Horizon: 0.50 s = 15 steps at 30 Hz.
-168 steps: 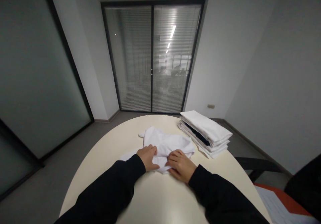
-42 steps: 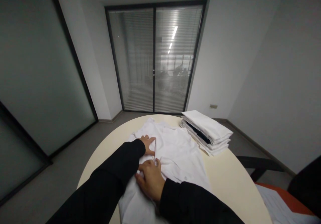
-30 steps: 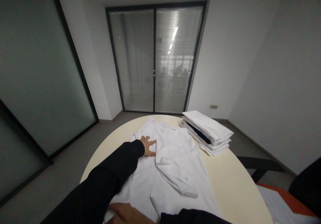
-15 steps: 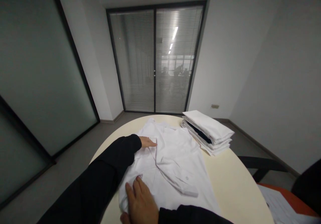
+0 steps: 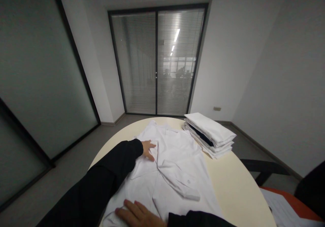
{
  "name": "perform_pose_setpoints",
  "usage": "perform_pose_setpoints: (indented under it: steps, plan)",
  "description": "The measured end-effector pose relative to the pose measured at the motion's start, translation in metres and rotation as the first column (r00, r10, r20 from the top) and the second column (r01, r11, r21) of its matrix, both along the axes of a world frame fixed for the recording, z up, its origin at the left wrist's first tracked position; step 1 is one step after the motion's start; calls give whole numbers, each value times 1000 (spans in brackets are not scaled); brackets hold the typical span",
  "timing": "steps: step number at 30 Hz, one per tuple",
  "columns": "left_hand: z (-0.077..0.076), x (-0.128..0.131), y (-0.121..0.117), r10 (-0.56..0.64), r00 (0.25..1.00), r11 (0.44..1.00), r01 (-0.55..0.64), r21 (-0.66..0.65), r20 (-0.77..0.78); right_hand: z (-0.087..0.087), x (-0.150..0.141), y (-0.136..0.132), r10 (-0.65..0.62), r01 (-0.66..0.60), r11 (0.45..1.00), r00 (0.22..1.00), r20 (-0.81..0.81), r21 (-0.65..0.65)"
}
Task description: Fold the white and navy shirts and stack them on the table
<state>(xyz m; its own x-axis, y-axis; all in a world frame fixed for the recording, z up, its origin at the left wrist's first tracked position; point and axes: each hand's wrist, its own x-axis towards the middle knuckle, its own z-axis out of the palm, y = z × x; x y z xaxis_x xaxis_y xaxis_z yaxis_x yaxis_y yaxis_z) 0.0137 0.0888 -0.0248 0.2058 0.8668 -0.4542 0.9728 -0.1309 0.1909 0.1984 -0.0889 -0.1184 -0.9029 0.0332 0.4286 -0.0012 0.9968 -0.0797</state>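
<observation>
A white long-sleeved shirt (image 5: pixel 175 186) lies spread on the round table, one sleeve (image 5: pixel 177 179) folded diagonally across its front. My left hand (image 5: pixel 148 149) rests on the far left part of the shirt, fingers spread apart, beside a fold of the sleeve. Close to me, my right hand (image 5: pixel 141 216) lies flat over the shirt's lower left part, its fingers stretched out to the left. Part of that hand is cut off by the bottom of the view. The cloth around it is lightly creased.
A stack of folded white garments (image 5: pixel 209 128), with a dark piece between them, sits at the table's far right edge. The cream round table (image 5: pixel 236 186) fills the foreground. At lower right are a black chair (image 5: pixel 264 167) and papers (image 5: pixel 281 206) on something orange.
My right hand has slid toward me and left, and the bunched cloth at the shirt's lower left now lies flatter and wider. My left hand's fingers have spread apart.
</observation>
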Motion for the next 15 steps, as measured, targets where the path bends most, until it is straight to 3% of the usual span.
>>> perform_pose_setpoints:
  steps: [3,6,8,10,12,14,15]
  plan:
    - [-11,-8,-8,-2,1000,998,2,59,-8,9,19,17,45,-38,995,996,75,-89]
    - [-20,-21,-18,20,1000,997,-21,71,18,47,44,39,225,-169,933,963,151,-318]
    - [-22,-32,-26,29,999,997,-31,64,26,76,63,60,260,-165,863,956,139,-477]
    - [-24,-44,-34,55,998,996,-56,70,21,98,82,87,93,-4,821,988,127,-571]
    - [-24,-56,-43,74,997,995,-76,67,28,105,100,115,-149,223,793,973,175,-566]
    - [-25,-66,-52,72,995,995,-77,65,74,100,116,141,-381,484,709,875,300,-513]
    - [-26,-69,-57,66,992,995,-74,72,105,94,123,151,-481,616,631,787,386,-472]
